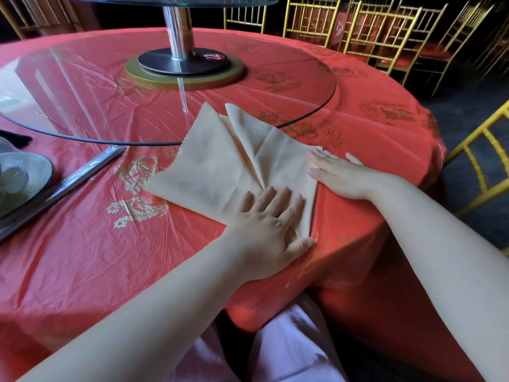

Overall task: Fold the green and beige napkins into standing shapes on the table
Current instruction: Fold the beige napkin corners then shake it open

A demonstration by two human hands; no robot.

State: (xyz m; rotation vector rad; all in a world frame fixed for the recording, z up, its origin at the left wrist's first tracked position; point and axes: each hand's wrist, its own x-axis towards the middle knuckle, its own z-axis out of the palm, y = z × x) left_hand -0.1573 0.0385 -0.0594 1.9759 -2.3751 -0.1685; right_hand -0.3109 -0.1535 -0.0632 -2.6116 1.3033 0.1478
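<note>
I press the beige napkin (pixel 214 166), fingers straight: left grip (pixel 267 227) at its 6 o'clock tip, right grip (pixel 341 177) at 3, folds toward 11.

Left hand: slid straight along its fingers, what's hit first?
The left hand lies flat on the beige napkin; going on, it would likely meet that napkin's raised centre fold first, then the glass turntable rim; depth is unclear.

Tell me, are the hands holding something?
Nothing is gripped. The left hand presses flat on the beige napkin, at its near corner; the right hand lies flat on its right corner.
</note>
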